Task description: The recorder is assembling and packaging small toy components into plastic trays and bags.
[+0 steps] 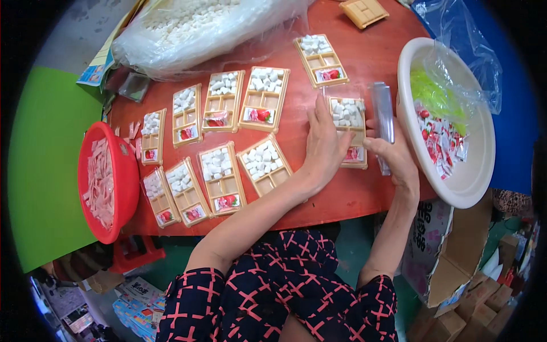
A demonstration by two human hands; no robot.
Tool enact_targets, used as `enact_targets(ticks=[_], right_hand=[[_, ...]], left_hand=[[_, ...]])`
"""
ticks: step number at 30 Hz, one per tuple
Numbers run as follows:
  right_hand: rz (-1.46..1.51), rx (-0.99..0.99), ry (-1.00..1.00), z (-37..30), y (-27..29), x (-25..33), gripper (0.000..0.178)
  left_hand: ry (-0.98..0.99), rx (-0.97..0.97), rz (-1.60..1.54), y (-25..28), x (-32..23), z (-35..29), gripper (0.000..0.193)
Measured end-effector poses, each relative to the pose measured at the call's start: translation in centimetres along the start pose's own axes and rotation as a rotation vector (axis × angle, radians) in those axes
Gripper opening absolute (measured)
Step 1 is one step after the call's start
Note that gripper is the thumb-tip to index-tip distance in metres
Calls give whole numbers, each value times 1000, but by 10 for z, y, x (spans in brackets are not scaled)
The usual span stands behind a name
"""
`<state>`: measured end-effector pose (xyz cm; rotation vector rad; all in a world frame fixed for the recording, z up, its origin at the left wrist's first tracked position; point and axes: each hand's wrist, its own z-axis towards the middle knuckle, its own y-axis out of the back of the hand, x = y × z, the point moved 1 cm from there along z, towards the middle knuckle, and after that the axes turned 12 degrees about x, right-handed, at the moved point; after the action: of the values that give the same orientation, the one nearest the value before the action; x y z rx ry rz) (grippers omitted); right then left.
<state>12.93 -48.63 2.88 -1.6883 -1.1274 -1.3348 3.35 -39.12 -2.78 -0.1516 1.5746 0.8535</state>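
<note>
A tan compartment tray point(357, 146) with white marshmallow-like cubes and a strawberry-printed packet lies between my hands. My left hand point(326, 142) is at its left edge, fingers stretched out, thumb reaching over the tray. My right hand point(397, 155) is closed around an upright stack of clear plastic covers point(383, 108), its thumb pointing to the tray's right side. Whether a cover lies on this tray I cannot tell. Several similar filled trays point(264, 97) stand in two rows to the left, and another filled tray point(321, 58) lies just beyond my left hand.
A large clear bag of white cubes point(188, 23) lies at the far left. A red bowl of pale pink packets point(132, 188) sits at the table's left edge. On the right stands a cream basin point(405, 85) with strawberry packets. An upturned tan tray point(364, 11) lies at the back.
</note>
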Motion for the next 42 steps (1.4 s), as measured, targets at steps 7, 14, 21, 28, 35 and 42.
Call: enact_targets(ticks=[7, 14, 21, 28, 35, 42], right_hand=[[-9, -60, 13, -1, 5, -7, 71], [-15, -129, -10, 0, 12, -18, 65], [-41, -151, -15, -1, 11, -23, 64], [-226, -212, -4, -14, 8, -39, 86], [-219, -266, 46, -19, -1, -30, 82], [-362, -377, -70, -39, -8, -31, 90]], left_hand=[[4, 12, -157, -7, 0, -1, 82], [-32, -89, 162, -10, 2, -5, 80], [-249, 105, 670, -16, 11, 2, 61], [-308, 266, 693, -14, 1, -1, 57], [-330, 302, 612, -22, -1, -5, 62], [-348, 381, 760, -36, 0, -6, 66]])
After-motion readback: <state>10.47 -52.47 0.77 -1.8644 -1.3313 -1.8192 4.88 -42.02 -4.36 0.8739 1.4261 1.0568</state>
